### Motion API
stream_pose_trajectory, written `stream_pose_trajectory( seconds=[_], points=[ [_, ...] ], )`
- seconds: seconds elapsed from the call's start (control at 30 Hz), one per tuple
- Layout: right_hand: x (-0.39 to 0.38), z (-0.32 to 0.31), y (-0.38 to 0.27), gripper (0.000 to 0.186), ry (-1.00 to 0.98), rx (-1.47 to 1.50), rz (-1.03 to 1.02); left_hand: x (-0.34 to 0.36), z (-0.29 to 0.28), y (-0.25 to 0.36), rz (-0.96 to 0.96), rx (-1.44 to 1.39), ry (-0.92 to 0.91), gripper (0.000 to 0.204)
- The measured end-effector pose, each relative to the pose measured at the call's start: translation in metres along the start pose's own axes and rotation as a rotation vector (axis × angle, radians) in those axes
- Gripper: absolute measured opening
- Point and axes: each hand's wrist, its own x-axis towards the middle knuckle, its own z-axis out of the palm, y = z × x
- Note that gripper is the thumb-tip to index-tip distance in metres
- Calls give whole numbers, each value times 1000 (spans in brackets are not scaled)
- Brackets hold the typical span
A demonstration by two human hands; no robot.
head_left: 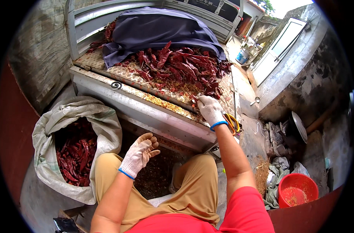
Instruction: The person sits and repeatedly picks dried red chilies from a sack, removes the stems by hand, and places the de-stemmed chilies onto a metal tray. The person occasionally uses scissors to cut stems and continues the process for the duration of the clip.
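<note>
A heap of dried red chillies (177, 66) lies on the metal bed of a small truck (145, 103), partly under a dark blue cloth (161, 29). My right hand (210, 110), in a white work glove, reaches to the near edge of the heap and pinches a chilli at its fingertips. My left hand (140, 155), also gloved, hovers above my knees with fingers loosely curled and nothing in it. A white woven sack (103, 128) half full of red chillies (76, 155) stands open to the left of my legs.
Yellow-handled scissors (233, 123) lie on the truck bed by my right wrist. A red plastic basin (297, 190) sits on the ground at right, beside rags and a metal pan (297, 126). Chilli bits litter the floor between my knees. A white door (280, 48) stands at far right.
</note>
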Motion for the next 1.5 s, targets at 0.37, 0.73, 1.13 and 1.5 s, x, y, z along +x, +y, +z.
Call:
stream_pose_trajectory(
  seconds=[0.37, 0.73, 1.13, 1.5],
  points=[
    [-92, -4, -108, 25, -408, 443, 62, -7, 22, -3, -24, -28, -114, 26],
    [8, -26, -10, 49, 99, -102, 311, -9, 26, -8, -130, -92, 76, 21],
    [5, 3, 28, 20, 475, 908, 184, -15, 22, 2, -200, -296, -58, 23],
    [-91, -9, -45, 16, 435, 1254, -33, -11, 24, -4, -249, -261, -22, 27]
  ],
)
